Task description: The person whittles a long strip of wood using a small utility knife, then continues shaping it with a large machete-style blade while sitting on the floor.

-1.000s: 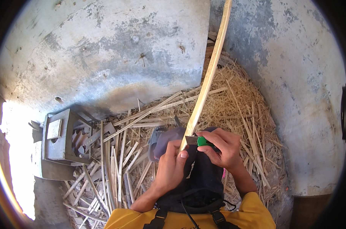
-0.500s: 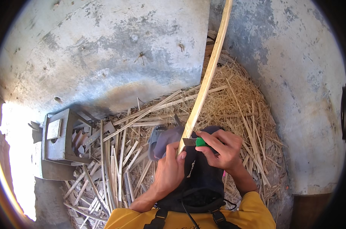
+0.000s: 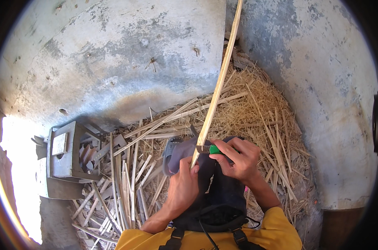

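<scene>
Right hand (image 3: pixel 237 158): gripping green-handled blade (image 3: pixel 213 149), edge across wooden strip (image 3: pixel 217 93). Left hand (image 3: pixel 182 183): pinching strip's near end. Strip: slanting above floor (image 3: pixel 310 224) strewn with shavings (image 3: pixel 262 102) and slats (image 3: pixel 132 179). Grey box (image 3: pixel 66 162), left. Walls (image 3: pixel 114 62): weathered, blue-white.

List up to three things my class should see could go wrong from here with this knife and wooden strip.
1. The green-handled knife in the right hand has its blade across the wooden strip, just above the left hand; a slip might cut those fingers.
2. The cutting is over the dark trousers, so the blade could nick a leg.
3. The strip's far end leaves the picture, so it might knock something unseen.
</scene>
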Demonstrator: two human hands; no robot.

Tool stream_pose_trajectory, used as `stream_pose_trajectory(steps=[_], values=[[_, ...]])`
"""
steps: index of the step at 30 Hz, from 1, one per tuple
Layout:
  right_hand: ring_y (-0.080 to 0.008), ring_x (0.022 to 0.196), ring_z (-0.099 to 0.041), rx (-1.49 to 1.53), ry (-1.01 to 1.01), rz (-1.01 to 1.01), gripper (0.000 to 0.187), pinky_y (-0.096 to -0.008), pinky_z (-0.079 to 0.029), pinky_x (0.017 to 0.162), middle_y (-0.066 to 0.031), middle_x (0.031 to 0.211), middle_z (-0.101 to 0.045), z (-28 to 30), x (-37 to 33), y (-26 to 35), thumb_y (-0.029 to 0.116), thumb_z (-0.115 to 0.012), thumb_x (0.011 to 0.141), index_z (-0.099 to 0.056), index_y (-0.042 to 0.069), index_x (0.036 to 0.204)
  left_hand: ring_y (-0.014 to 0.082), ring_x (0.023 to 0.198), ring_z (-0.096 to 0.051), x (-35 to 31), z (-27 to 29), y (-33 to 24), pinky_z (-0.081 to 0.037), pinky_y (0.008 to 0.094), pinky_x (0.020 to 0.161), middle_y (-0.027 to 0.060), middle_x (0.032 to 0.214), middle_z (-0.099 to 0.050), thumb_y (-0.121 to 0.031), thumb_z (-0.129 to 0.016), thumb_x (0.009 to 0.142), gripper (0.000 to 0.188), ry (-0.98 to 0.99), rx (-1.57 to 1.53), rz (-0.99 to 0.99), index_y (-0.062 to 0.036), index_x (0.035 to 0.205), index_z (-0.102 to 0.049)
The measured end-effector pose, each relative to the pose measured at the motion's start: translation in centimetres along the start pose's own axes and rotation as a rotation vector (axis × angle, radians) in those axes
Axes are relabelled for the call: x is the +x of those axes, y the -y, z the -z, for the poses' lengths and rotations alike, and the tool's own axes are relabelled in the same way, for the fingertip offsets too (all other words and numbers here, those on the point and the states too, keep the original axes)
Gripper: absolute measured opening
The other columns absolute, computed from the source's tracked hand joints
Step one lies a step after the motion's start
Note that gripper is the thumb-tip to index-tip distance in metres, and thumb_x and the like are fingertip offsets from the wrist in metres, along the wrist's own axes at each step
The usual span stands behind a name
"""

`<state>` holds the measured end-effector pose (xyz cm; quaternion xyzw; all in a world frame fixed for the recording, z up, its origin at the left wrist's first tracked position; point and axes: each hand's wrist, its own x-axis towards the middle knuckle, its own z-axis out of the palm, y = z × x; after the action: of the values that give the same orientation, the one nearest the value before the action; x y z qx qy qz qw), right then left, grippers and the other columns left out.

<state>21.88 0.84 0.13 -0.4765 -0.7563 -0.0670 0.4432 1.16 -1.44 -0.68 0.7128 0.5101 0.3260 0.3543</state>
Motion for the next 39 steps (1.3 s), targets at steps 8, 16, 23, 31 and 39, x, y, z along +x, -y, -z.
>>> stream_pose_trajectory(steps=[8,16,23,31,39], values=[[-0.0143,0.058,-0.054,-0.078,-0.41,-0.489,0.027,-0.0339,-0.041,0.055,-0.0039,0.07,-0.064,2.7,3.7,-10.3,0.025,-0.07,0.099,-0.077,0.002,0.111,0.0504,0.065,-0.063,-3.1,0.0,1.2,-0.048,0.0558,0.057,0.0285,0.069,-0.062,-0.014,-0.06,0.102,0.022,0.157,0.083,-0.048,-0.0021,0.119,-0.051],[-0.0099,0.058,-0.05,0.233,-0.212,-0.507,0.022,-0.0299,-0.037,0.053,-0.0046,0.069,-0.059,0.9,1.1,-6.6,0.021,-0.07,0.098,-0.069,0.0,0.102,0.0456,0.065,-0.064,-0.3,2.4,0.4,-0.046,0.0485,0.057,0.025,0.073,-0.063,-0.015,-0.051,0.107,0.022,0.021,-0.112,-0.023,0.0031,0.118,-0.048],[-0.0176,0.054,-0.059,0.326,0.009,-0.053,0.027,-0.0303,-0.046,0.05,-0.0053,0.072,-0.064,0.2,0.1,-1.8,0.026,-0.08,0.089,-0.071,0.004,0.102,0.0228,0.066,-0.056,-0.1,2.0,-0.4,-0.046,0.0364,0.067,0.0116,0.079,-0.061,-0.022,-0.041,0.111,0.026,0.029,-0.128,0.037,0.0018,0.113,-0.05],[-0.0181,0.053,-0.059,0.186,0.05,0.045,0.029,-0.0313,-0.044,0.048,-0.0016,0.072,-0.065,0.2,0.5,-0.4,0.031,-0.083,0.083,-0.074,0.01,0.102,0.0384,0.064,-0.061,-0.2,1.1,-0.6,-0.044,0.0448,0.059,0.0201,0.078,-0.062,-0.014,-0.049,0.107,0.019,0.028,-0.026,-0.011,0.0019,0.117,-0.048],[-0.0183,0.051,-0.058,0.136,0.002,0.013,0.03,-0.0315,-0.044,0.048,-0.0007,0.069,-0.065,0.7,0.5,-0.2,0.031,-0.083,0.083,-0.076,0.01,0.103,0.0466,0.063,-0.06,-0.6,0.8,-0.4,-0.043,0.048,0.055,0.0249,0.076,-0.059,-0.008,-0.051,0.105,0.02,0.032,0.02,-0.053,0.0037,0.119,-0.045]])
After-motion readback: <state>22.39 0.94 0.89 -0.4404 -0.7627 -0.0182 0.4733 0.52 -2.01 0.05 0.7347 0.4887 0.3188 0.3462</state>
